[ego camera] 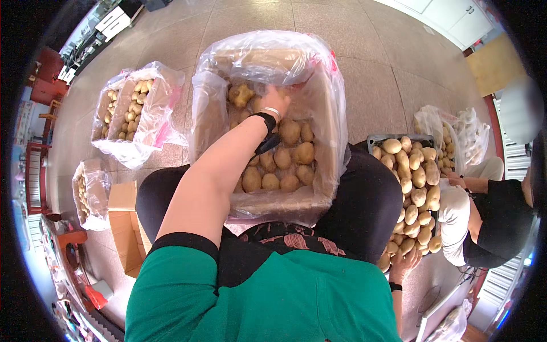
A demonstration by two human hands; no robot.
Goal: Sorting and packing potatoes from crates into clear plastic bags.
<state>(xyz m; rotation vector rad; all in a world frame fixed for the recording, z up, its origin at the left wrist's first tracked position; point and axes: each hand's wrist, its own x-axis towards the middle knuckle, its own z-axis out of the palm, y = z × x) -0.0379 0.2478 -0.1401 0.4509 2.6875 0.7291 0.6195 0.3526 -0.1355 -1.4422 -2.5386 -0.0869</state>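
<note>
A cardboard box lined with clear plastic (327,128) stands between the person's knees, holding several potatoes (290,131) in rows. My left hand (273,101) reaches into its far part, beside a knobbly potato (241,95); the fingers are blurred and partly hidden, so a grip cannot be made out. At the lower right, my right hand (405,261) rests with spread fingers against the near end of a heap of loose potatoes (411,214). The heap fills a dark plastic crate (374,139) beside the right knee. What lies under the right palm is hidden.
Lined boxes of potatoes (164,100) (97,188) stand at the left. An empty-looking cardboard box (122,231) is near the left knee. A co-worker (498,218) sits right of the crate, a hand by a plastic bag of potatoes (431,117).
</note>
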